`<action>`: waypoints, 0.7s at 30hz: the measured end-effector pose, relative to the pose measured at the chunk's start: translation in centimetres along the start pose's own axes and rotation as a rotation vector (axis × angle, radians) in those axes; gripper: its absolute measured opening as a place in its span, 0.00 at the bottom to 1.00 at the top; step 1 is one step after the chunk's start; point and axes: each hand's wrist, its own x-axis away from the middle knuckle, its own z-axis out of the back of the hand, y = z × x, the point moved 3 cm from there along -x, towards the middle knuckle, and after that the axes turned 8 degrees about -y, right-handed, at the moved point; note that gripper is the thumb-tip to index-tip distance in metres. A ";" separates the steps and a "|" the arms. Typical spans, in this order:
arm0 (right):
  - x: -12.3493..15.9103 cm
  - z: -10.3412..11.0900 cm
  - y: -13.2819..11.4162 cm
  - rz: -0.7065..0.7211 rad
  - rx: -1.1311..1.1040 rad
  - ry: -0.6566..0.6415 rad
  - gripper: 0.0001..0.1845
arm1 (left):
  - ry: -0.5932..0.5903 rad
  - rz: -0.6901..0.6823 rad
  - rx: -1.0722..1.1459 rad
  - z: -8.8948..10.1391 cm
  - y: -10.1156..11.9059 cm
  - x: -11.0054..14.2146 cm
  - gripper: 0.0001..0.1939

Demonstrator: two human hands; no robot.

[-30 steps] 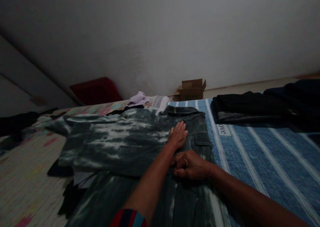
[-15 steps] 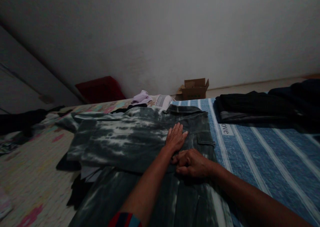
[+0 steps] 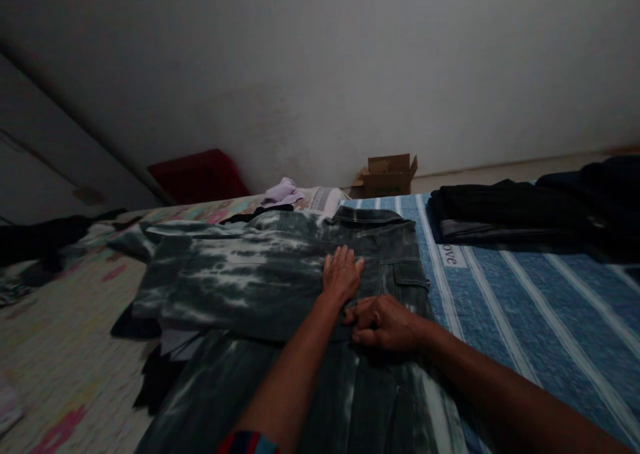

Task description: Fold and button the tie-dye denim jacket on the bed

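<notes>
A dark green-grey denim jacket (image 3: 235,281) with white tie-dye streaks lies spread before me, its collar at the far side and a flap pocket at the right. One sleeve is laid across toward the left. My left hand (image 3: 342,274) rests flat on the cloth, fingers stretched out. Just to its lower right, my right hand (image 3: 387,324) is closed, with curled fingers pinching the jacket near the edge of the folded-over layer. The exact bit of cloth between those fingertips is partly hidden.
Folded dark clothes (image 3: 510,207) are stacked at the right on a blue striped sheet (image 3: 480,307). A floral cover (image 3: 70,347) spreads at left, with loose clothes. Behind the bed are a cardboard box (image 3: 387,181) and a red object (image 3: 200,177) by the wall.
My left hand has slid slightly left over the jacket, still flat. My right hand stays in nearly the same place, fingers still closed.
</notes>
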 end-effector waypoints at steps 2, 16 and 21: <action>0.0 0.0 0.0 0.007 0.008 -0.002 0.16 | 0.068 0.002 -0.006 0.2 0.1 0.3 0.24; 0.6 0.1 -0.4 -0.024 -0.005 -0.024 0.18 | -0.146 -0.136 0.102 -1.1 1.2 0.8 0.31; 0.6 0.0 -0.3 -0.013 -0.004 -0.037 0.18 | -0.111 -0.073 0.082 -1.1 0.7 1.5 0.30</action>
